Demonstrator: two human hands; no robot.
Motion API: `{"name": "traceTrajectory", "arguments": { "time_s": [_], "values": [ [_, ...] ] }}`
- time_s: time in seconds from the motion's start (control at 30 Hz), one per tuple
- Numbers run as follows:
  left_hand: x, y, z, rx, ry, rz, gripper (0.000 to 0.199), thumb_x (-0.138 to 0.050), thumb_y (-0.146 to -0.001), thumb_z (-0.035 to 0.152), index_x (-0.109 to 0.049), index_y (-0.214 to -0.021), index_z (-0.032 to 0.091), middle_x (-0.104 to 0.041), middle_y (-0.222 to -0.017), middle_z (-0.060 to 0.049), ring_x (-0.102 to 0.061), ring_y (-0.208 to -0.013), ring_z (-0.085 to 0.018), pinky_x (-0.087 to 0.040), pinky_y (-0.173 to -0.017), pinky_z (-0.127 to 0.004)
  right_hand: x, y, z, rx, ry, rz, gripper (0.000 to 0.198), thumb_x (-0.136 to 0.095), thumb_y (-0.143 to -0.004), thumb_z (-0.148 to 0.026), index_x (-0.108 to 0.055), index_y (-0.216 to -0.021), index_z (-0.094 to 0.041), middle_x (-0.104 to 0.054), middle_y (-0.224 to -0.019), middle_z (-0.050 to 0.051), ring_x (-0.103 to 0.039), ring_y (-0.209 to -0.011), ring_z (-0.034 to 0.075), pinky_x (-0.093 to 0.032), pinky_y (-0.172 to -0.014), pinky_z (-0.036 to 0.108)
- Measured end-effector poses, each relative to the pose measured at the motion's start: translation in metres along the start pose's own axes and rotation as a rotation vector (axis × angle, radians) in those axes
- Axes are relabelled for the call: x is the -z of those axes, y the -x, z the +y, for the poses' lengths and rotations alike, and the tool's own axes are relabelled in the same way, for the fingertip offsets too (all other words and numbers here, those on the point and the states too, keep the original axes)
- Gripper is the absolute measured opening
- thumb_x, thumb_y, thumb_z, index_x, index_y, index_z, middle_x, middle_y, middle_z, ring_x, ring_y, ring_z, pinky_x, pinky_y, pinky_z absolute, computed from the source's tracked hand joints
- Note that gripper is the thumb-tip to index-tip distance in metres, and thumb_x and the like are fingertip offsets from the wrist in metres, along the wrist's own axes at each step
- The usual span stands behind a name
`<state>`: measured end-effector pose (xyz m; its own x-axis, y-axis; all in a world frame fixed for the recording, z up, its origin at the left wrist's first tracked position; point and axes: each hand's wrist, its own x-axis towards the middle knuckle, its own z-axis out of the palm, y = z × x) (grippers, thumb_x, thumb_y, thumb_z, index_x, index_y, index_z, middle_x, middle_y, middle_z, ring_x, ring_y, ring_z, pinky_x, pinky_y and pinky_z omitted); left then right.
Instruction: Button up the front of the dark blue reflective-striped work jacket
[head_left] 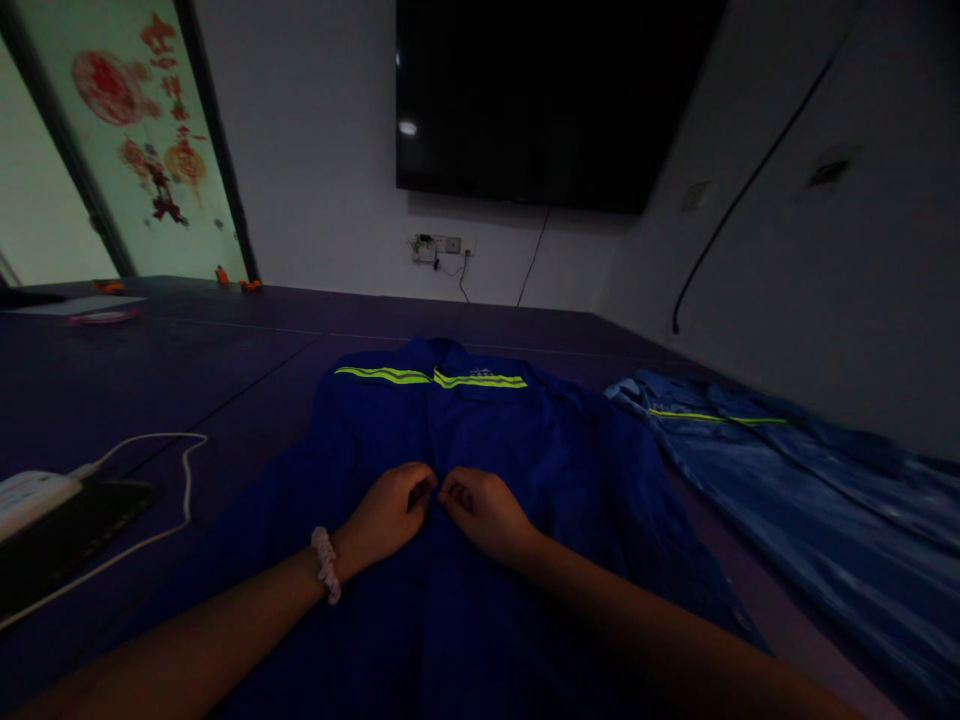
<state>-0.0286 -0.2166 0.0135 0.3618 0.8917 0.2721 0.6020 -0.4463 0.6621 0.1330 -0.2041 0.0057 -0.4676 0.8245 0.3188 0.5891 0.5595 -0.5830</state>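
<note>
Both your left hand [391, 508] and right hand [487, 512] were nearly closed over the blue jacket [495, 432] on the tabletop [225, 362]; any hold was indeterminable. Front seam [430, 440] handling appeared underway; next, fine control seemed necessary.

The jacket [495, 430] lies before me on the tabletop [247, 345], collar at the far end, my left hand [386, 510] and right hand [487, 515] side by side at its middle. 1 other garment [742, 470] lies to its right, a cable [187, 480] to its left. Beyond, 1 screen [540, 90] hangs above the sockets [453, 244].
</note>
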Motion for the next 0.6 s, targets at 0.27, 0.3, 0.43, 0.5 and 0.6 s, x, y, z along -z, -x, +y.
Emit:
{"name": "traceTrajectory", "arguments": {
  "time_s": [0.27, 0.3, 0.43, 0.5, 0.6],
  "values": [
    [0.0003, 0.0, -0.0003, -0.01, 0.001, -0.009, 0.017, -0.04, -0.068, 0.005, -0.053, -0.072, 0.016, -0.057, -0.07, -0.001, -0.051, -0.064, -0.012, -0.038, -0.059, -0.022, 0.0002, -0.0002, 0.0011, -0.001, -0.006, -0.003, 0.003, -0.054, -0.075, -0.016, -0.056, -0.074, -0.017, -0.055, -0.063, -0.003, -0.048, -0.055, 0.008, -0.032, -0.051, 0.019],
    [0.0004, 0.0001, -0.0001, -0.011, 0.003, -0.007, 0.017, -0.04, -0.068, 0.005, -0.053, -0.072, 0.016, -0.057, -0.07, -0.001, -0.051, -0.064, -0.012, -0.038, -0.059, -0.022, 0.0001, -0.0002, 0.0011, 0.001, -0.008, 0.0, 0.003, -0.054, -0.075, -0.016, -0.056, -0.074, -0.018, -0.055, -0.062, -0.003, -0.048, -0.055, 0.008, -0.032, -0.051, 0.018],
    [0.0007, 0.0004, 0.0006, -0.001, 0.007, 0.001, 0.018, -0.041, -0.068, 0.005, -0.054, -0.073, 0.016, -0.058, -0.07, -0.001, -0.051, -0.063, -0.012, -0.038, -0.059, -0.022, 0.0004, 0.0, 0.0005, -0.002, -0.007, 0.0, 0.004, -0.053, -0.075, -0.016, -0.056, -0.074, -0.018, -0.055, -0.062, -0.003, -0.048, -0.054, 0.008, -0.032, -0.05, 0.018],
    [0.0007, 0.0004, 0.0006, 0.002, 0.004, 0.002, 0.019, -0.041, -0.067, 0.004, -0.055, -0.074, 0.016, -0.058, -0.07, -0.001, -0.051, -0.063, -0.012, -0.038, -0.058, -0.022, 0.0008, 0.0003, 0.0001, 0.0, -0.005, -0.001, 0.003, -0.054, -0.075, -0.016, -0.057, -0.074, -0.017, -0.055, -0.063, -0.002, -0.048, -0.055, 0.008, -0.033, -0.051, 0.018],
    [0.0005, 0.0005, 0.0003, -0.004, -0.002, 0.004, 0.019, -0.041, -0.067, 0.004, -0.054, -0.074, 0.016, -0.058, -0.07, -0.001, -0.052, -0.063, -0.012, -0.038, -0.058, -0.022, 0.001, 0.0005, 0.0, 0.002, -0.012, -0.005, 0.003, -0.054, -0.075, -0.016, -0.057, -0.074, -0.017, -0.055, -0.063, -0.002, -0.048, -0.055, 0.008, -0.033, -0.051, 0.018]
  ]
}}
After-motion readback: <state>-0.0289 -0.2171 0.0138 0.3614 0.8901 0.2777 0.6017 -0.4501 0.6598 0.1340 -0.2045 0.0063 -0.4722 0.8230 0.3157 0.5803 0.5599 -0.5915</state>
